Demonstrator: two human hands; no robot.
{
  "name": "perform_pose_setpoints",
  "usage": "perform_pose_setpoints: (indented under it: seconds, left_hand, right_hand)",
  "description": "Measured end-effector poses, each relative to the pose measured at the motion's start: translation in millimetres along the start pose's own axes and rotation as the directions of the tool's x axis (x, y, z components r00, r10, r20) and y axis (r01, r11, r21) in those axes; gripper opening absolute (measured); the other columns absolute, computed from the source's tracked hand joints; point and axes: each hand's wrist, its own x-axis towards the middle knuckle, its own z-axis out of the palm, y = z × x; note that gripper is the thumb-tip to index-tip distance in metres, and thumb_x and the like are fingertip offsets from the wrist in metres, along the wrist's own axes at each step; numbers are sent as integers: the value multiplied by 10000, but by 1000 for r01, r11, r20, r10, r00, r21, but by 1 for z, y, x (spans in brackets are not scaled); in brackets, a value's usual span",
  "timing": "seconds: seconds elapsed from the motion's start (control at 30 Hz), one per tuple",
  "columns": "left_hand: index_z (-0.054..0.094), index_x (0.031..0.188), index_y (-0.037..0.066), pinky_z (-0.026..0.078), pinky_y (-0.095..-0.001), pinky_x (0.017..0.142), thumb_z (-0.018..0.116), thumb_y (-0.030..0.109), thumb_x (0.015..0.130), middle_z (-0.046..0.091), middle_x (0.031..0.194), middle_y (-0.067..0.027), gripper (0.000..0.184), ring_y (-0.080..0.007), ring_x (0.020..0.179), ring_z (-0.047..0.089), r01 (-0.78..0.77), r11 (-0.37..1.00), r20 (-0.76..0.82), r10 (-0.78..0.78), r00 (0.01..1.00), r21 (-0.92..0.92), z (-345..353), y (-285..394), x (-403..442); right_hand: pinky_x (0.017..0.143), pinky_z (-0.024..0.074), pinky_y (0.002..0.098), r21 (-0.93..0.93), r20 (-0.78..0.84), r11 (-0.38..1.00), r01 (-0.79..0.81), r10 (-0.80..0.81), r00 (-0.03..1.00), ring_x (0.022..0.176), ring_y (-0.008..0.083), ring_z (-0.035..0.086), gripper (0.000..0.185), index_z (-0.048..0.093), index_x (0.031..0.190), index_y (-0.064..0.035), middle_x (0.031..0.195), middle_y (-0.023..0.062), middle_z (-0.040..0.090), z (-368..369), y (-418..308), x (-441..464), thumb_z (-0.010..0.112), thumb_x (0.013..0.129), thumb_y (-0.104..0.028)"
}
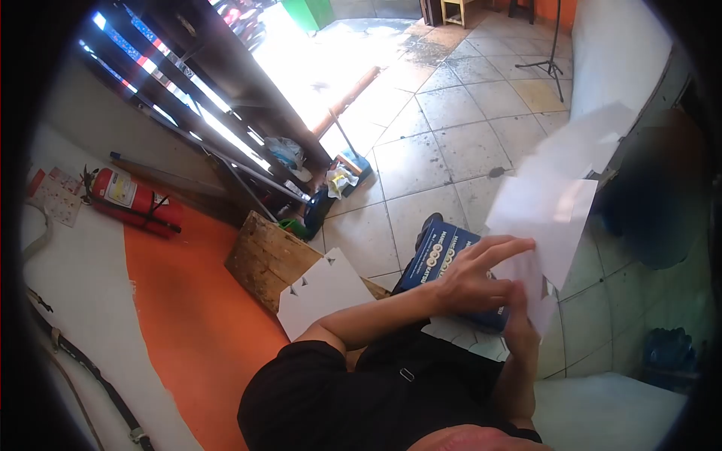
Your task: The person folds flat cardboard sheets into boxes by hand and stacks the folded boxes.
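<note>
My left hand reaches across from the left, its fingers at the near edge of some white paper sheets. Close by, my right hand is bent up under the sheets, its fingers closed at their lower edge. The sheets overlap and fan out toward the upper right; the farthest part is blurred and looks see-through. Beneath my left hand sits a blue box with white lettering, partly covered by the hand and forearm. More white paper with small dark triangular marks lies to the left of the box.
A wooden board or stool stands beside the orange wall. Fire extinguisher hangs at left. A dustpan and a broom lie near the slatted gate. Dark stand legs rest on the tiled floor. A blue object is at right.
</note>
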Motion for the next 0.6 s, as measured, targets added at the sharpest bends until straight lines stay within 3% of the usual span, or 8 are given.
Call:
perform_pose_setpoints:
  seconds: [0.07,0.1,0.13,0.2,0.27,0.33,0.4,0.6]
  left_hand:
    - [636,840,115,525,-435,918,846,224,700,429,1430,-225,275,-393,1270,504,-23,979,114,46,992,-201,2,-15,-3]
    - [586,1143,123,500,-455,978,801,362,795,304,1532,-193,474,-385,1333,437,103,861,102,-60,993,-498,4,-13,-1]
    - [586,1143,123,500,-455,978,801,362,795,304,1532,-193,474,-385,1333,437,98,860,100,-56,993,-501,5,-7,0]
    - [526,1243,91,519,-436,963,770,410,828,316,1519,-183,578,-341,1320,452,212,442,38,-369,928,-872,3,3,2]
    - [492,1297,52,548,-408,927,734,429,868,395,1467,-170,621,-287,1270,509,122,142,18,-577,816,-982,0,8,3]
    - [472,1339,40,542,-379,937,659,335,945,540,1301,-137,526,-247,1185,581,469,-277,466,-811,354,-839,-23,3,13]
    - [474,1326,20,553,-388,913,612,217,978,618,1181,-114,423,-235,1089,634,472,-270,446,-838,314,-839,-28,0,23]
    - [570,1201,16,559,-338,859,703,185,921,669,1057,-87,353,-206,1003,667,308,-169,327,-739,589,-936,-21,-16,-3]
  right_hand:
    - [963,460,349,118,-110,993,-10,23,994,1195,247,550,356,567,1260,78,1267,191,595,-7,-21,10,508,1020,-178]
    - [968,472,361,-25,-166,993,114,-117,979,1220,293,560,314,611,1241,53,1278,192,610,-7,-25,15,536,989,-120]
    - [968,472,361,-29,-170,993,117,-121,978,1220,293,560,314,611,1241,53,1278,192,610,-8,-26,20,536,989,-120]
    - [1014,464,396,-545,-19,718,433,-527,850,1295,353,514,350,662,1225,-19,1324,166,597,-14,-27,28,615,879,-45]
    - [1032,449,431,-612,40,646,457,-552,833,1320,365,488,349,685,1188,-40,1328,156,596,-20,-26,29,627,845,-34]
    - [1069,420,499,-722,156,484,494,-582,798,1368,387,437,355,731,1114,-81,1337,136,594,-26,-24,30,653,775,-12]
    - [1046,442,502,-701,174,476,531,-609,774,1346,388,464,295,740,1077,-79,1326,156,595,-30,-26,33,648,805,-16]
    - [904,542,410,-307,-92,800,515,-564,821,1042,347,678,336,661,1189,26,1126,221,676,-25,-9,31,581,871,-47]
